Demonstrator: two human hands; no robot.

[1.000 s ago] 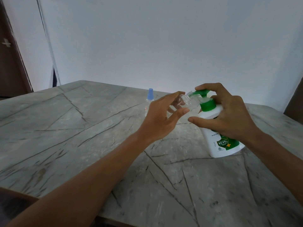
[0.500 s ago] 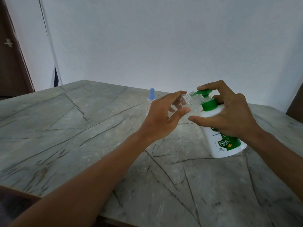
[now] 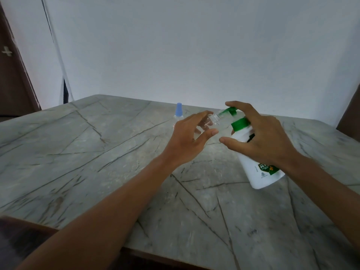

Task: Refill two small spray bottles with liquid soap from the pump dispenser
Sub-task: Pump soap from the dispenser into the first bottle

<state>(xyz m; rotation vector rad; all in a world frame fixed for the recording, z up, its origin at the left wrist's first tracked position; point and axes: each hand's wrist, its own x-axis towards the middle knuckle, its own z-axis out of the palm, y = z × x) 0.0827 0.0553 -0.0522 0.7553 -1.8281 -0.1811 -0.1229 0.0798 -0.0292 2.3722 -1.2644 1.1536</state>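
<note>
Seen from the person's head, both hands work over a grey veined counter (image 3: 97, 152). The left hand (image 3: 191, 139) holds a small clear spray bottle (image 3: 212, 121), uncapped, pinched between thumb and fingers and tipped so its open neck points toward the right hand. The right hand (image 3: 263, 141) grips the white pump dispenser (image 3: 261, 176). Its forefinger arches over the green pump head (image 3: 230, 110), its other fingers wrap behind the neck, and its thumb sticks out in front.

Over the last second very little has moved. The dispenser now leans slightly further toward the left hand, its base on the counter below the right wrist, and the nozzle tip still meets the bottle's mouth between the two hands. It is too small to tell whether the pump head has gone down, and no soap can be seen in the clear bottle. Filling of this first bottle therefore seems to be only starting.

A second spray bottle (image 3: 178, 112) with a blue cap stands on the counter just beyond the left hand's fingers, still capped, so its refill is yet to come.
</note>
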